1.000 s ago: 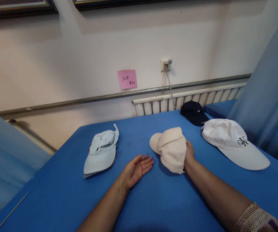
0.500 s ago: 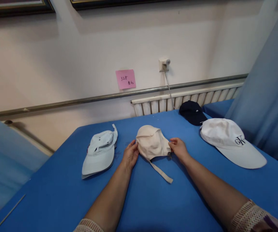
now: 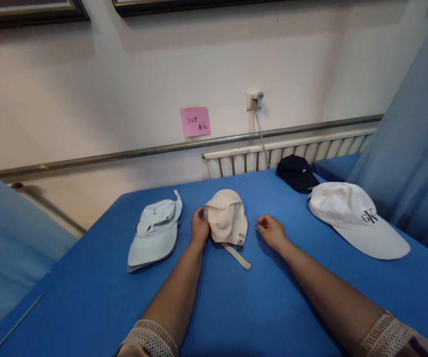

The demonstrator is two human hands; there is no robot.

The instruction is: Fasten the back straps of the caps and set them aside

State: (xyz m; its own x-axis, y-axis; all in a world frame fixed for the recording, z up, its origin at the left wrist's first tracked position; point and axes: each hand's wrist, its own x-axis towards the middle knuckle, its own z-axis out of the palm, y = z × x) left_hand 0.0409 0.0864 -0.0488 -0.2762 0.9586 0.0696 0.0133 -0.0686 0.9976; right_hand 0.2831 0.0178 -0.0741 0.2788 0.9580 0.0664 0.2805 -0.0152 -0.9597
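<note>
The blue bench carries a white cap at right, a pale cap at left and, between them, the cream cap. The left hand touches its left edge; whether that grip pinches, I cannot tell. The right hand, near, has a loosely spread grip.

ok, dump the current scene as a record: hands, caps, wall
left hand: touching left edge of cream cap; grip partly hidden
right hand: right of cream cap, apart from it, fingers curled, holding nothing
cream cap: on blue table, strap loose toward the person
pale blue cap: left of left hand
white cap: right side, dark letters on front
navy cap: behind white cap
wall: pink note, socket with cord
</note>
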